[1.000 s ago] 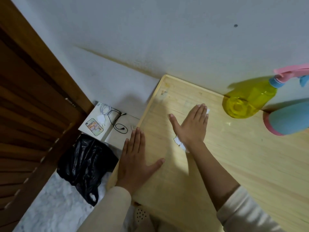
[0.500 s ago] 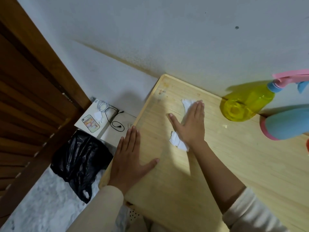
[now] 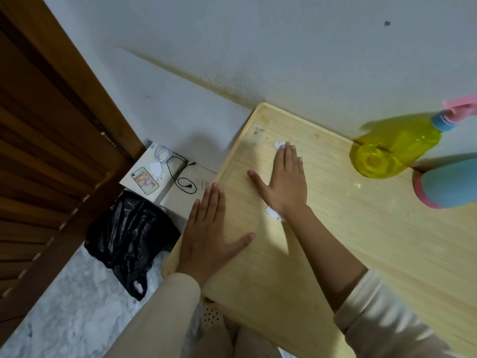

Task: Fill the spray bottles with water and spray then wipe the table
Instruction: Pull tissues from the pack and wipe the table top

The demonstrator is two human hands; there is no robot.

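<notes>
My right hand (image 3: 284, 182) lies flat, fingers straight, pressing a white tissue (image 3: 274, 214) onto the light wooden table (image 3: 361, 241); bits of the tissue show past the fingertips and at the wrist. My left hand (image 3: 209, 228) rests flat on the table's left edge, fingers straight, thumb spread. A yellow spray bottle (image 3: 392, 151) with a blue collar and pink trigger head stands at the table's far side by the wall. Next to it, at the right edge of view, stands a blue bottle with a pink base (image 3: 449, 180), partly cut off.
The table's far edge meets a white wall (image 3: 284, 47). Left of the table on the floor lie a black plastic bag (image 3: 129, 236) and a white box (image 3: 160, 174) with a phone, charger and cables. A brown louvred door (image 3: 38, 164) fills the left side.
My right hand slid the tissue away from me and leftward, toward the table's far left corner. My left hand kept its place on the edge.
</notes>
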